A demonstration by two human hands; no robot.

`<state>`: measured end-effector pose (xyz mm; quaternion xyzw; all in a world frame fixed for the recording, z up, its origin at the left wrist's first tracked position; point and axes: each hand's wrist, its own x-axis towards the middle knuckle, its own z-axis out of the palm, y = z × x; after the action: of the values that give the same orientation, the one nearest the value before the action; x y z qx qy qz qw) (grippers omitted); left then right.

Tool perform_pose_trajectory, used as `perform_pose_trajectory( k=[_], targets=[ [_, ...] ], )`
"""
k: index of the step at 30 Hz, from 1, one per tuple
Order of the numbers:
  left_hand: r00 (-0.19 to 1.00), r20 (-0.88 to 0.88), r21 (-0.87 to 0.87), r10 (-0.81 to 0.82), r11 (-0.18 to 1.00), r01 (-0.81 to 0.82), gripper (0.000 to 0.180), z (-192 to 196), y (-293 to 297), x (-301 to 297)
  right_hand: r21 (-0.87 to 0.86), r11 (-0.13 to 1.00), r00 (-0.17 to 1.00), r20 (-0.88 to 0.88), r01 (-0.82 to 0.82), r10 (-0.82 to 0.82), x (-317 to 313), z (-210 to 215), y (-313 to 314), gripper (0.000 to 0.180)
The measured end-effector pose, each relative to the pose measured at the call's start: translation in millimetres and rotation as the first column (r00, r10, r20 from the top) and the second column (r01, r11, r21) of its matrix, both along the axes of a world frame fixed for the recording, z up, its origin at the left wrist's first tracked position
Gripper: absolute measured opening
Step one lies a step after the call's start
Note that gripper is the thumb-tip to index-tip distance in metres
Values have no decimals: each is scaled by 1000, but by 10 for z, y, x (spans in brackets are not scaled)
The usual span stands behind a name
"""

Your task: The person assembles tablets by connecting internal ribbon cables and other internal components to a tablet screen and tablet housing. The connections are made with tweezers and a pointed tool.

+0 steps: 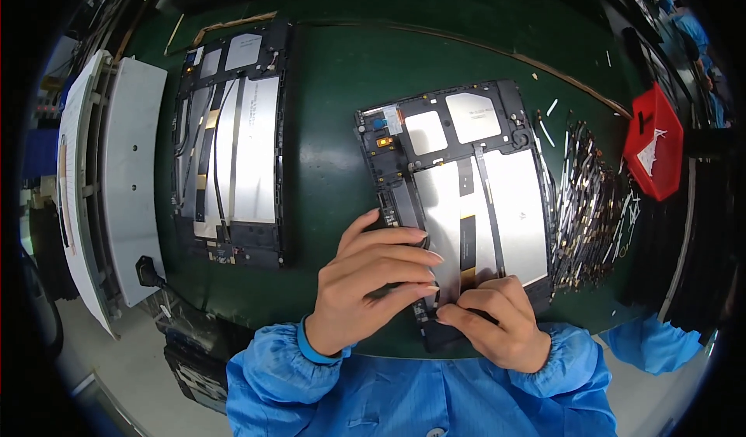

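In front of me an opened tablet housing, black-framed with silver battery panels, lies slightly turned on the green table. My left hand rests over its left edge, fingers stretched out and apart across the inner parts. Near the housing's lower end my right hand is closed, thumb and fingertips pinched low on the housing. Whatever lies between those fingertips is hidden or too small to name. A second opened tablet housing of the same kind lies on the left, touched by neither hand.
Many thin dark strips are piled right of the nearer housing. Beyond them is a red bin with white scraps. At left stands a pale grey equipment box, with a black plug below it. Another person's blue sleeve shows at lower right.
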<state>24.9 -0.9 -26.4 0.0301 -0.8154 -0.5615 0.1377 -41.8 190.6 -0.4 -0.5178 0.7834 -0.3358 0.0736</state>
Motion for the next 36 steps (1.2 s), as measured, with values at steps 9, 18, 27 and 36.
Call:
perform_pose_trajectory(
  k=[9, 18, 27, 36],
  targets=[
    [997, -63, -282, -42, 959, 22, 9, 34, -5, -284, 25, 999, 999, -29, -25, 26, 18, -14, 25, 31],
    [999, -25, -280, -25, 960, 17, 11, -33, -24, -322, 37, 999, 1000, -9, -12, 13, 18, 1, 8, 32],
    [1000, 5, -277, -25, 961, 25, 10, -5, -19, -325, 5, 1000, 1000, -24, 2, -2, 34, -46, 34, 26],
    [1000, 9, -291, -5, 957, 7, 10, 18, 5, -330, 38, 999, 1000, -20, -1, 2, 34, -22, 43, 22]
  ],
)
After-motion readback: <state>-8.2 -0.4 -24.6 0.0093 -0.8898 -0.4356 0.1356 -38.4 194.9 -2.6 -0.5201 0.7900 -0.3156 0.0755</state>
